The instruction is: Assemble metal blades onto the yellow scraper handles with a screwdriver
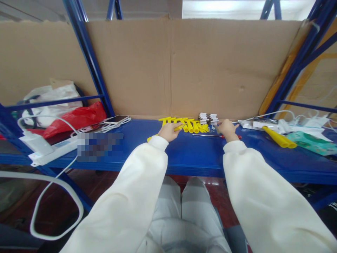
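My left hand (169, 132) is closed around a yellow plastic piece (179, 127), whose ends show on both sides of the fingers; it looks like the tapered yellow handles nearby. Just beyond it, a row of yellow tapered hollow handles (188, 125) lies on the blue shelf, with smaller yellow pieces (204, 128) at its right end. My right hand (228, 129) reaches down by some small shiny parts (212, 128), its fingertips drawn together; what they pinch is too small to tell. A screwdriver (201, 135) with a red handle lies partly under this hand.
A stack of small white-and-brown pieces (207, 118) stands against the cardboard back panel (210, 66). Two yellow handles (280, 137) and a green packet (312, 143) lie on the right. At left are a white power strip (59, 149), cables and a red bag (76, 119). Blue posts frame the shelf.
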`<control>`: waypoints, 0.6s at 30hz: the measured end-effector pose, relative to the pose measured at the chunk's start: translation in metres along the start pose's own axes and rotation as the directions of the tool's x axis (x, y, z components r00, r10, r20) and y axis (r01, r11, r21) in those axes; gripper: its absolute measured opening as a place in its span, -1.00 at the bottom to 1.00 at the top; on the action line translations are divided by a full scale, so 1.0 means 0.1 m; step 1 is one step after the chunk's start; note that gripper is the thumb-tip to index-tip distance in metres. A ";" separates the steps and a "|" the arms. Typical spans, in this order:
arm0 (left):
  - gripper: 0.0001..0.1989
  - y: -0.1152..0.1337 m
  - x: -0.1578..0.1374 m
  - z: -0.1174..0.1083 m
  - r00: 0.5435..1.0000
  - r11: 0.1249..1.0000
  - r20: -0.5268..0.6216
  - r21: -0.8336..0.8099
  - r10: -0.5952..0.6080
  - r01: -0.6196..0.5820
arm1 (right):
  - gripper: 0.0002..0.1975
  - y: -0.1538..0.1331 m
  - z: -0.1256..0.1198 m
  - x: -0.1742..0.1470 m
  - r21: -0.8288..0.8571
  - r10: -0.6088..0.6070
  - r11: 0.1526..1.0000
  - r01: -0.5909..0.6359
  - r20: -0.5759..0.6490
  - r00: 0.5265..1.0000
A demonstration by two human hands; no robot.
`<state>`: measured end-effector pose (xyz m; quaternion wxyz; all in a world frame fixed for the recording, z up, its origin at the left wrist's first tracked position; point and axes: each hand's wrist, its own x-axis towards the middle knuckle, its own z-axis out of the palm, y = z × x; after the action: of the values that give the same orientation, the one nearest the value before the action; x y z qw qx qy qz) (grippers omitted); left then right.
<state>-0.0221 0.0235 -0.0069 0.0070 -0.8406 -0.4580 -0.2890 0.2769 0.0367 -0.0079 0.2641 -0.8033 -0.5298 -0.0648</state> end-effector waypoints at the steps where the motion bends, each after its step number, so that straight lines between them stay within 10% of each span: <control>1: -0.60 0.01 0.00 -0.01 1.000 1.000 0.005 0.002 -0.004 0.004 | -0.66 0.00 -0.03 -0.01 0.005 0.038 0.999 -0.038 -0.002 0.999; 9: -0.60 0.02 0.00 -0.01 1.000 1.000 0.007 -0.007 -0.011 0.011 | -0.70 -0.07 -0.04 -0.10 -0.114 0.060 0.993 -0.033 0.238 0.970; 18: -0.61 0.00 0.00 0.00 1.000 1.000 -0.009 -0.021 -0.010 0.009 | -0.69 -0.06 0.06 -0.09 -0.193 -0.019 0.979 0.058 0.197 0.980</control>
<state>-0.0224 0.0238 -0.0073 -0.0011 -0.8371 -0.4589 -0.2979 0.2663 0.0341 -0.0141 0.1286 -0.8177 -0.5593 -0.0436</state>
